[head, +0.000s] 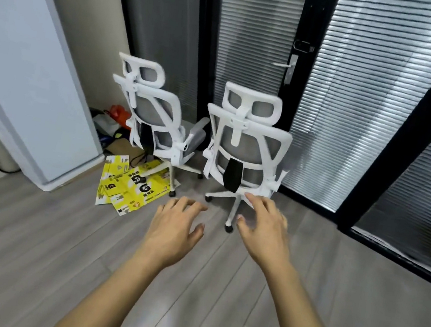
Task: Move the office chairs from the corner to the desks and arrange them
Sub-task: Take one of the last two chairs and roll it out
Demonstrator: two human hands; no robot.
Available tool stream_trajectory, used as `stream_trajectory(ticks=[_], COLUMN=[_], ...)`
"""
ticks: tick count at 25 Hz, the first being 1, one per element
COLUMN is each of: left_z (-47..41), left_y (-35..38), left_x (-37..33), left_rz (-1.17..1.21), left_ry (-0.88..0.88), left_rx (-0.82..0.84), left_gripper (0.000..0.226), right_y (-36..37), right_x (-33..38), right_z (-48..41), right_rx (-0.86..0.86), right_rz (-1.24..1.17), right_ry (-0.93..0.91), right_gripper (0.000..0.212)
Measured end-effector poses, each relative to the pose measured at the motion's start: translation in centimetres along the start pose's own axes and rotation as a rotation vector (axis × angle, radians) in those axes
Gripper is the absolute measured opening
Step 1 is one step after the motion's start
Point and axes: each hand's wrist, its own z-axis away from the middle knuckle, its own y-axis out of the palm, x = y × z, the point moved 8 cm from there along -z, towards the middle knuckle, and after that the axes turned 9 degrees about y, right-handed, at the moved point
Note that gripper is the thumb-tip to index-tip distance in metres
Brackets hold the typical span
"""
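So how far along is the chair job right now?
Nothing looks done: the left chair and right chair stand in the corner, no desk in view. In hand: the left hand and right hand reach open toward the right chair, touching nothing. Left: moving and arranging both.

Office: glass partition with slatted blinds, mesh swivel chairs, plank floor.

Two white-framed office chairs, grey mesh backs and headrests, are seen upright on castor bases, backs turned to camera. The left chair is set deeper in the corner, angled rightward. The right chair is placed just beside it, nearer, before the glass door.
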Motion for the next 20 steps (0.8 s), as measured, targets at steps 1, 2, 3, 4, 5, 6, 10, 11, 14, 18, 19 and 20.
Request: stream_trajectory(ticks=[1, 2, 3, 4, 5, 6, 10, 11, 14, 18, 19, 20], left_z=[-2.0, -4.5, -7.1, -9.7, -12.6, -15.4, -26.8, -29.4, -37.9, -46.9, -49.1, -51.6], left_y=[0.4, 0.9, 1.4, 2.0, 2.5, 3.0, 5.4, 6.0, 7.9, 10.6, 11.6, 12.7], left_x=[1.7, 3.6, 5.4, 7.2, 9.0, 10.6, 17.6, 18.8, 21.6, 23.3, 23.9, 24.6], left_rz=[0.003, 0.005, 0.006, 0.012, 0.017, 0.017, 0.048, 0.049, 0.077, 0.121, 0.129, 0.112], left_ry=[-0.014, -0.025, -0.031, -0.025, -0.011, 0.007, 0.054, 0.075, 0.148, 0.234, 0.249, 0.255], left_rx=[-0.002, -0.004, -0.003, -0.006, -0.010, -0.008, 0.027, 0.044, 0.085, 0.109, 0.104, 0.093], left_gripper=[0.038, 0.037, 0.037, 0.037, 0.037, 0.036, 0.040, 0.044, 0.040, 0.036, 0.036, 0.038], right_y=[1.0, 2.2, 3.2, 4.2, 5.1, 5.9, 9.5, 10.2, 11.9, 13.1, 13.5, 14.0], right_x=[0.4, 0.8, 1.0, 1.1, 1.1, 1.1, 0.8, 0.8, -0.2, -3.1, -4.0, -4.9], right_z=[-2.6, -5.8, -8.8, -11.8, -14.8, -17.6, -28.4, -30.7, -37.9, -45.0, -47.0, -49.1], right_rx=[0.012, 0.024, 0.030, 0.026, 0.017, 0.003, -0.031, -0.036, -0.076, -0.116, -0.122, -0.132], right_rz=[0.006, 0.013, 0.016, 0.012, 0.006, 0.003, 0.022, 0.034, 0.046, 0.056, 0.061, 0.076], right_ry=[-0.005, -0.014, -0.016, -0.015, -0.006, 0.006, 0.110, 0.125, 0.195, 0.290, 0.309, 0.315], right_gripper=[0.055, 0.055, 0.055, 0.055, 0.055, 0.055, 0.051, 0.051, 0.052, 0.050, 0.049, 0.048])
